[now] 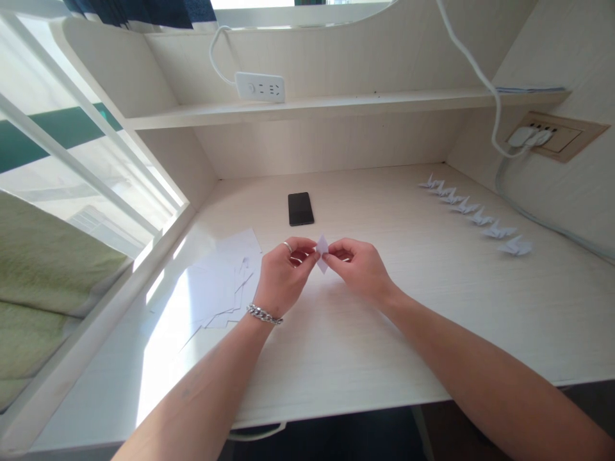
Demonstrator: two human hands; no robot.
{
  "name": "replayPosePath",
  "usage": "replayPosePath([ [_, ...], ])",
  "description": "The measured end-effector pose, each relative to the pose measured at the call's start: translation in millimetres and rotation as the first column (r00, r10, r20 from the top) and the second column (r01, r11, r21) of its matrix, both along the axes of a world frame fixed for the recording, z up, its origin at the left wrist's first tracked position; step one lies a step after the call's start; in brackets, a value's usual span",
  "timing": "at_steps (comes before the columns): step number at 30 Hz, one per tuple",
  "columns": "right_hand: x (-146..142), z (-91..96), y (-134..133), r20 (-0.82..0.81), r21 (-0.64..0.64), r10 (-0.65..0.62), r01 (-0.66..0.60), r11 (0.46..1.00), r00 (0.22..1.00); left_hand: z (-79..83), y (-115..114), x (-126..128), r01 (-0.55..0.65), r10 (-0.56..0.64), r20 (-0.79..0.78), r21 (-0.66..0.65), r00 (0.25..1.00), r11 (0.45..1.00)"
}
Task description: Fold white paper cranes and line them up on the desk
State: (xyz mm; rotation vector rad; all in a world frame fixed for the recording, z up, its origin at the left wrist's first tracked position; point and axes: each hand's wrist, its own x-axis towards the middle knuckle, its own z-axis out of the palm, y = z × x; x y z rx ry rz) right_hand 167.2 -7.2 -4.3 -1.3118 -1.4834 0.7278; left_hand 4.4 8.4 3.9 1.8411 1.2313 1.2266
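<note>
A small piece of folded white paper (322, 253), diamond-shaped, is held upright above the desk between both hands. My left hand (284, 269), with a ring and a chain bracelet, pinches its left edge between thumb and fingers. From the other side my right hand (359, 264) grips the right edge in the same way. Loose white paper sheets (216, 275) lie overlapping on the desk to the left of my left hand. Over on the right stands a slanting row of several folded paper cranes (516, 246).
A black phone (300, 209) lies on the desk (375, 358) beyond my hands. A power strip (260, 87) rests on the shelf (336, 106) above. White cables run from a wall socket (560, 136) at right. Railing bars (72, 144) border the left side.
</note>
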Motion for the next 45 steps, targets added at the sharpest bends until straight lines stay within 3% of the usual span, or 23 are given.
replayPosePath([
  [13,-0.9,-0.7,-2.2,-0.015,0.001,0.004,-0.004,1.000,1.000,2.2,-0.4,2.5,0.024,-0.043,-0.165,-0.113,0.985,0.993],
  [32,-3.6,-2.8,-5.7,0.046,0.084,-0.008,0.004,0.996,0.999,-4.4,-4.6,9.6,-0.073,0.081,-0.215,0.045,0.973,0.996],
  [39,-1.8,-1.8,0.0,-0.226,-0.002,-0.005,0.005,1.000,0.974,-4.1,-4.5,9.6,0.034,-0.009,-0.225,0.108,0.974,0.994],
  [45,1.5,-7.1,9.7,-0.491,-0.074,0.009,-0.052,0.996,0.871,-8.9,-3.1,10.0,0.144,-0.127,-0.172,0.088,0.977,0.986],
])
